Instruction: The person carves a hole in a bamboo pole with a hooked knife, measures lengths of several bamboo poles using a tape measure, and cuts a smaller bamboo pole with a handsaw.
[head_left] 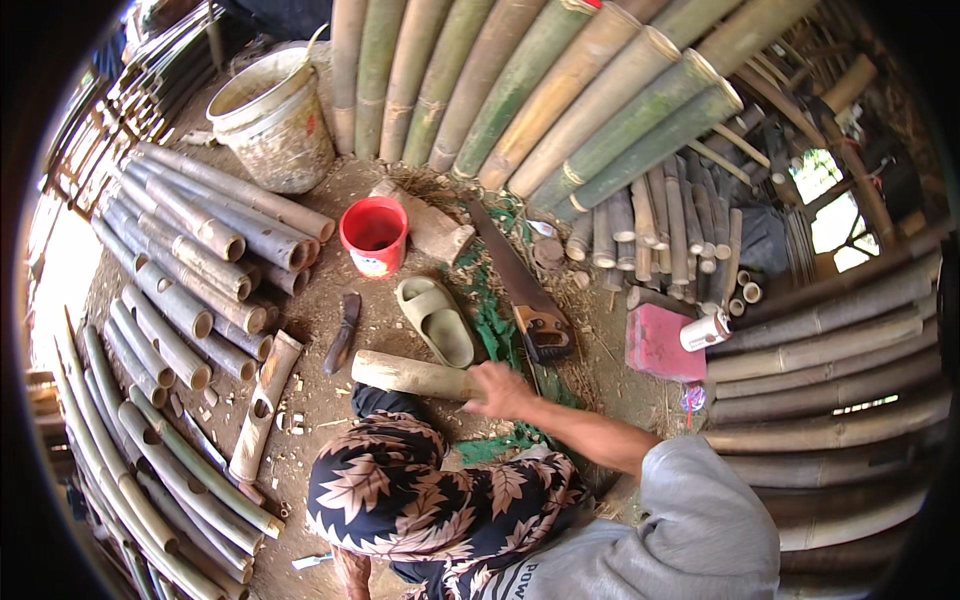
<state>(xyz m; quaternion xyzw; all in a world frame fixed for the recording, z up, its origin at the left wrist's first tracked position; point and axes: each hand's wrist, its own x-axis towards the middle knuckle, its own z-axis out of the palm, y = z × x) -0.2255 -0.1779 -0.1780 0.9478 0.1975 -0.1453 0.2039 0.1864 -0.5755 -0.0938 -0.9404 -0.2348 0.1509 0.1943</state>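
My right hand is closed around the right end of a short, pale bamboo piece, which lies crosswise by my knee. At the lower edge, my left hand shows only in part beside my patterned trouser leg, and its fingers are not clear. Just left of it is a small tool with a flat pale blade and some blue; whether the hand holds it I cannot make out. Beyond the bamboo piece sit an olive slipper, a dark-sheathed knife and a handsaw.
A red bucket and a dirty white bucket stand farther off. Cut bamboo tubes lie stacked at left, and a notched piece lies near wood chips. Tall bamboo poles stand ahead. A pink block is at right.
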